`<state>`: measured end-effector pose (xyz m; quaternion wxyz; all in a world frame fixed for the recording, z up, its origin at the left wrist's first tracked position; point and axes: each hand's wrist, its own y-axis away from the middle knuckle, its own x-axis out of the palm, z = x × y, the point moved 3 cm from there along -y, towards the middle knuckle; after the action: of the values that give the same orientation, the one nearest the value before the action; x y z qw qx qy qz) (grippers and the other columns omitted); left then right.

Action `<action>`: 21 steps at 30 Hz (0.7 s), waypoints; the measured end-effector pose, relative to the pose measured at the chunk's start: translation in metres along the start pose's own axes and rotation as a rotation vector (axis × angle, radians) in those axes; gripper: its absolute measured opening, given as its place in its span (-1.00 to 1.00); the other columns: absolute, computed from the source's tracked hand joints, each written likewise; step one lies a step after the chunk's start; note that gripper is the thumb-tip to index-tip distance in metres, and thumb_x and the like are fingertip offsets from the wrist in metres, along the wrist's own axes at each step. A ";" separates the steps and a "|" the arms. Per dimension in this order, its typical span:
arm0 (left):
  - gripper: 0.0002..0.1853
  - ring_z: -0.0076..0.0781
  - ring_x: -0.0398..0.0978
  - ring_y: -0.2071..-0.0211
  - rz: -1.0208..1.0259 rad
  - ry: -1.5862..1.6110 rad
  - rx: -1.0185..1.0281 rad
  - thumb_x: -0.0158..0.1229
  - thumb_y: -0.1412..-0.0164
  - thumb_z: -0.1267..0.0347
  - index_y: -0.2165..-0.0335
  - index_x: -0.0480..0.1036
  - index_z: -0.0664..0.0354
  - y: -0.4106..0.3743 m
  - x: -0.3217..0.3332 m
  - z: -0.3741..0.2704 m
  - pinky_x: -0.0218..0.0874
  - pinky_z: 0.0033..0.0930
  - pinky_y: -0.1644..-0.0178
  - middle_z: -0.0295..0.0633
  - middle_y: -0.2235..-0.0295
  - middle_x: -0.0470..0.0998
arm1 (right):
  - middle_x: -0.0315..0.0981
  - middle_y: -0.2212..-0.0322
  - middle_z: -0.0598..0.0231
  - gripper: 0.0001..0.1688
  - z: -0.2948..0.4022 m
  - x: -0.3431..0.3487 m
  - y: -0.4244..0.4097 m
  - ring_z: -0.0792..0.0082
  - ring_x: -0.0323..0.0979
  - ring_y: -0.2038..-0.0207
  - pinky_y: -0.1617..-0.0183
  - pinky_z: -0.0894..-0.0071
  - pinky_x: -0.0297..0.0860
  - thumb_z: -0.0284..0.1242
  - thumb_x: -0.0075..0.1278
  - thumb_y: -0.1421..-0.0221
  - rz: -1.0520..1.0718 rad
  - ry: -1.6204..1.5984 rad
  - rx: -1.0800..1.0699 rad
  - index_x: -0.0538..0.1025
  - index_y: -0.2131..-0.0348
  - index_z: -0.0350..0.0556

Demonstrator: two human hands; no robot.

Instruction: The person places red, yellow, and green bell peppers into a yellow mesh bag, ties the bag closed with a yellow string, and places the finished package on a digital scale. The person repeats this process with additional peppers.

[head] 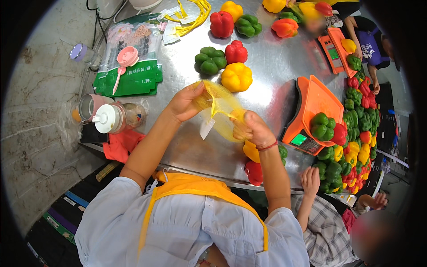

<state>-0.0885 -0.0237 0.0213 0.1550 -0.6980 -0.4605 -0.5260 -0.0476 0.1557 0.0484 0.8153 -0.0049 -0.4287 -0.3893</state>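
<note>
Between my two hands a yellow mesh bag is stretched wide, with a white tag hanging from it. My left hand grips one side of the mesh, thumb on top. The other side is held by my right hand, whose fingers are partly inside the netting. Just beyond the bag sit a yellow bell pepper, a green bell pepper and a red bell pepper. Under my right forearm lie another red pepper and a yellow pepper, both partly hidden.
An orange scale holding peppers stands right, beside a large pepper pile. Co-workers stand at the right, one hand near the pile. Printed bags, yellow mesh bags and a white-lidded jar occupy the left.
</note>
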 end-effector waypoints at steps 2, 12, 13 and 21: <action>-0.76 -0.65 0.23 0.56 -0.131 0.042 -0.022 -0.19 -0.16 0.27 0.30 0.27 0.18 -0.005 0.011 0.001 0.12 -0.53 0.34 -0.33 0.53 0.35 | -0.03 0.76 0.58 -0.69 -0.002 -0.010 -0.002 0.70 -0.10 0.74 0.62 0.62 -0.02 -0.23 -0.17 -0.05 -0.150 0.017 -0.062 0.31 0.41 -0.13; -0.76 -0.74 -0.03 0.77 0.211 0.168 -0.207 -0.12 -0.12 0.19 0.38 0.27 0.13 0.001 0.008 0.024 -0.09 -0.65 0.62 -0.50 0.74 0.09 | 0.13 0.65 0.49 -0.81 0.022 -0.024 -0.028 0.56 0.16 0.57 0.32 0.53 0.24 -0.37 -0.34 -0.13 -0.593 -0.206 -0.398 0.27 0.43 -0.09; -0.78 -0.74 -0.04 0.77 0.201 0.123 -0.164 -0.09 -0.11 0.20 0.37 0.27 0.12 -0.001 0.009 0.019 -0.11 -0.65 0.63 -0.50 0.74 0.09 | 0.13 0.66 0.48 -0.81 0.021 -0.025 -0.030 0.56 0.16 0.57 0.36 0.56 0.22 -0.37 -0.32 -0.13 -0.545 -0.193 -0.373 0.27 0.45 -0.10; -0.46 -0.76 0.18 0.59 0.253 -0.023 -0.130 0.11 0.04 0.34 0.08 0.13 0.23 -0.022 0.018 -0.009 0.02 -0.76 0.55 -0.41 0.39 0.32 | -0.01 0.71 0.55 -0.83 0.031 -0.032 -0.035 0.69 -0.05 0.68 0.62 0.73 -0.02 -0.38 -0.31 -0.12 -0.230 -0.224 -0.179 0.27 0.42 -0.09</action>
<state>-0.1116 -0.0095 0.0351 0.1694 -0.7651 -0.3354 -0.5229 -0.1025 0.1618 0.0344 0.7087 -0.0719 -0.4782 -0.5136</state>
